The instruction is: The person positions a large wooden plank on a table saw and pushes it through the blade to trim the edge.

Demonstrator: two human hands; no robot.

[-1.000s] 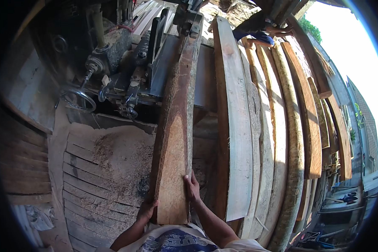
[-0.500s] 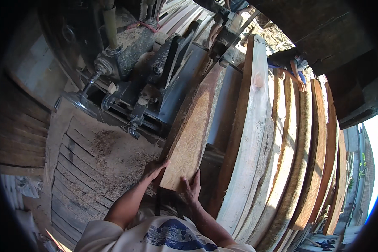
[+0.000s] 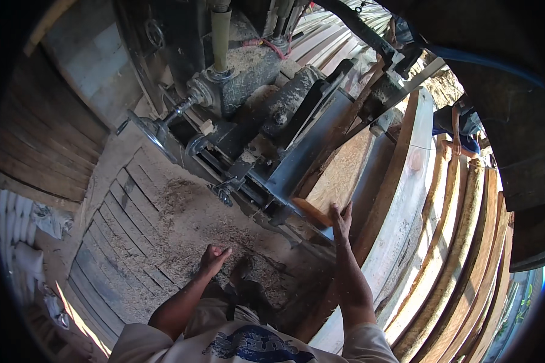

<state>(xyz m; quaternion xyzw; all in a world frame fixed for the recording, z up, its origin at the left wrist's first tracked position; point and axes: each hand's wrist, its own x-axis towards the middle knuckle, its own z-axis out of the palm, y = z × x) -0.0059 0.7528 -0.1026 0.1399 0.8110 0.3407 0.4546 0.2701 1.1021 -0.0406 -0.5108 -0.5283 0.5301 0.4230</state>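
My right hand [image 3: 342, 221] reaches forward with its fingers stretched out, touching the near right corner of a thick wooden plank [image 3: 340, 175]. The plank lies lengthwise on the metal table [image 3: 297, 175] of a sawing machine [image 3: 242, 115]. Its far end reaches the blade and the dark guard [image 3: 389, 85], where the exact contact is hidden. My left hand [image 3: 214, 260] is off the wood, above the sawdust-covered floor. Its fingers are curled and the thumb sticks out, with nothing visible in it.
Long timber beams [image 3: 399, 206] lie side by side along my right. Another person [image 3: 460, 130] stands beyond them, a hand near their far ends. A metal handwheel [image 3: 154, 138] juts from the machine on the left. Sawdust [image 3: 184, 218] covers floor boards [image 3: 112, 230]; white sacks [image 3: 15, 224] lie far left.
The plank has moved forward, away from me, along the metal table. My left hand has let go of its side and drawn back. My right hand has travelled forward with it.
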